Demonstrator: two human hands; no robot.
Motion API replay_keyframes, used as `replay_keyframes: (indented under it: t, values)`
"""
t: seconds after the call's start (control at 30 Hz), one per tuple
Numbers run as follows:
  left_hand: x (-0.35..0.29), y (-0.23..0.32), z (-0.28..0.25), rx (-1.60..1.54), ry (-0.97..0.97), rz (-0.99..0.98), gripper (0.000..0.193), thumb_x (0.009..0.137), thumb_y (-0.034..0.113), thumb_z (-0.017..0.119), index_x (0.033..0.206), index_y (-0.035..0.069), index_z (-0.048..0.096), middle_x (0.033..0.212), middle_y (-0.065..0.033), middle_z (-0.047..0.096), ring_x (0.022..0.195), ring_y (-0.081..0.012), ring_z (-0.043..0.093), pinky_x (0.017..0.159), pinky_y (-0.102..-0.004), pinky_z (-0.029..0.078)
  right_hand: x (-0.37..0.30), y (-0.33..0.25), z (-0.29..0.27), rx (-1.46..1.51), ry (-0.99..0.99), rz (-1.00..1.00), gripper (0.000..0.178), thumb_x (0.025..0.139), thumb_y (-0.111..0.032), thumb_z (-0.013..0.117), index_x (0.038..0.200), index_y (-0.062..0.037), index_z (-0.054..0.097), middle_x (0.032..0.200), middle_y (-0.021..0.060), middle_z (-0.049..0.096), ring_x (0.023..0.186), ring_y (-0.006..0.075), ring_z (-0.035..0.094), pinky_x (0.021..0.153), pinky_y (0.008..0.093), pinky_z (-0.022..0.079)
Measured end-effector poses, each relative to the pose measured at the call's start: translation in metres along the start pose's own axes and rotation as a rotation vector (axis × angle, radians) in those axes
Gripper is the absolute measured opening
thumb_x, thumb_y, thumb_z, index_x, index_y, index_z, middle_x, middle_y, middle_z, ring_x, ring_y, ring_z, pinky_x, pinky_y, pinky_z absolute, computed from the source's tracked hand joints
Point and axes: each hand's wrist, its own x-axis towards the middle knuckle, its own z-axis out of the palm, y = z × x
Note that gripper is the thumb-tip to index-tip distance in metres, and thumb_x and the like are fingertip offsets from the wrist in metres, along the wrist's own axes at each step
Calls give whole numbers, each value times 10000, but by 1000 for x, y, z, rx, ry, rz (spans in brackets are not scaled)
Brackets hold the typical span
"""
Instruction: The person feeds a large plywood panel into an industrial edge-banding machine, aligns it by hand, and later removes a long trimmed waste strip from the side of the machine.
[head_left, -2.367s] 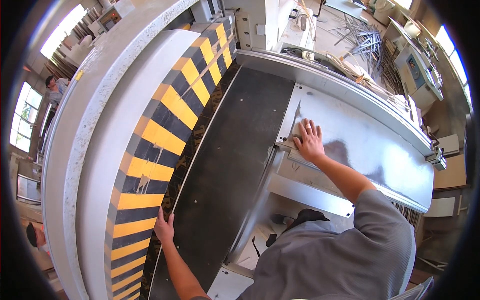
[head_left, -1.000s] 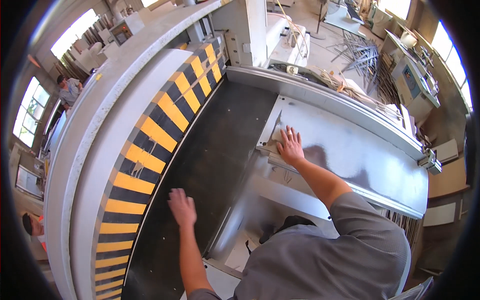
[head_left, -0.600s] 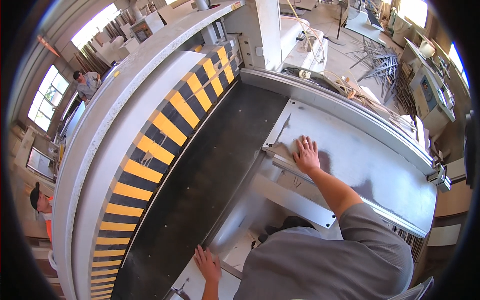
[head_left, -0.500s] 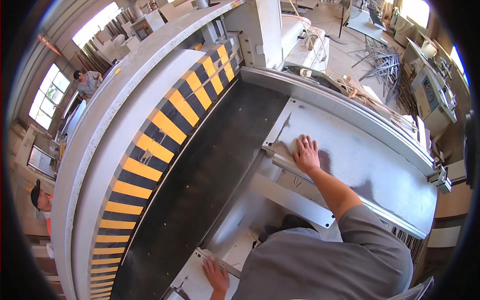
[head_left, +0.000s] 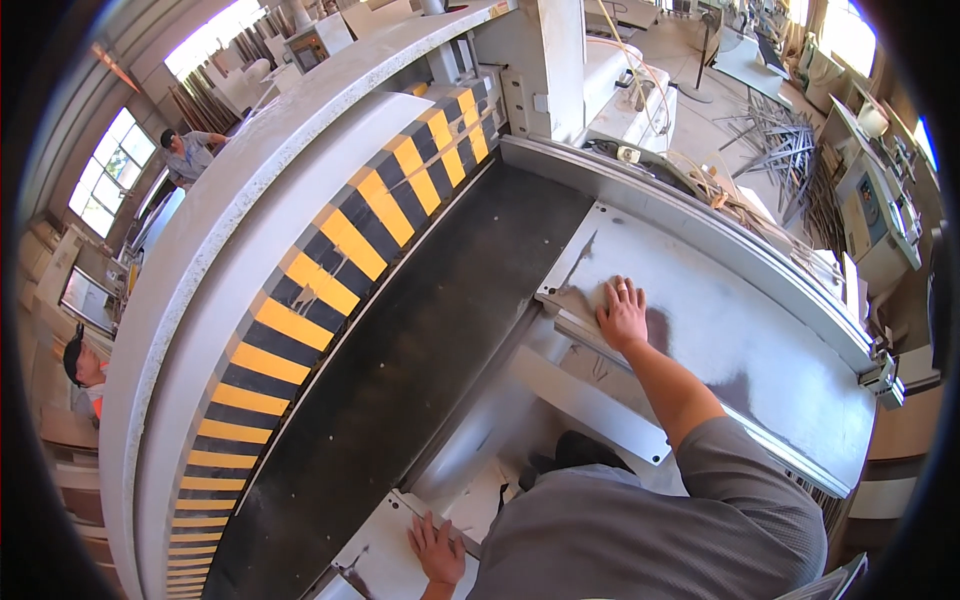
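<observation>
My right hand [head_left: 623,314] lies flat, fingers stretched, on the wide metal side table [head_left: 690,270] of a large saw-like machine. Its palm is near the table's inner edge, beside a dark worn patch. Lower down, my left hand [head_left: 437,549] rests with spread fingers on a second, smaller metal plate [head_left: 385,540]. Nothing is held in either hand. Between the two plates is a gap with a grey machine body in it. Ahead runs the long black machine bed [head_left: 420,350], bare on the part I see.
A heavy beam with a yellow-and-black striped guard [head_left: 340,240] arches over the bed's far side. A raised metal fence [head_left: 690,215] borders the right table. Two other people stand beyond the beam, one in a grey shirt [head_left: 190,158]. Metal strips [head_left: 775,140] are heaped on the floor.
The whole view has shifted slightly as my head turned. Both hands stay flat on the same plates, with hardly any movement.
</observation>
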Motion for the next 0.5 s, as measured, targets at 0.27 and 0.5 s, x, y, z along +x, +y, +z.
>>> replay_keyframes:
  t: [0.27, 0.5]
  values:
    - [2, 1, -4, 67, 41, 79, 454, 922, 310, 628, 1290, 46, 659, 1540, -254, 455, 1457, -502, 355, 1184, -681, 241, 0, 0, -2, 17, -25, 22, 608, 1015, -391, 507, 1535, -79, 458, 1668, 160, 330, 1574, 343, 222, 1292, 526, 133]
    - [2, -3, 0, 75, 66, 115, 521, 947, 343, 593, 1375, 49, 629, 1552, -268, 461, 1462, -496, 368, 1179, -701, 251, 0, 1, 2, 28, 37, -10, 633, 984, -374, 527, 1536, -75, 446, 1644, 182, 343, 1563, 373, 232, 1282, 554, 146]
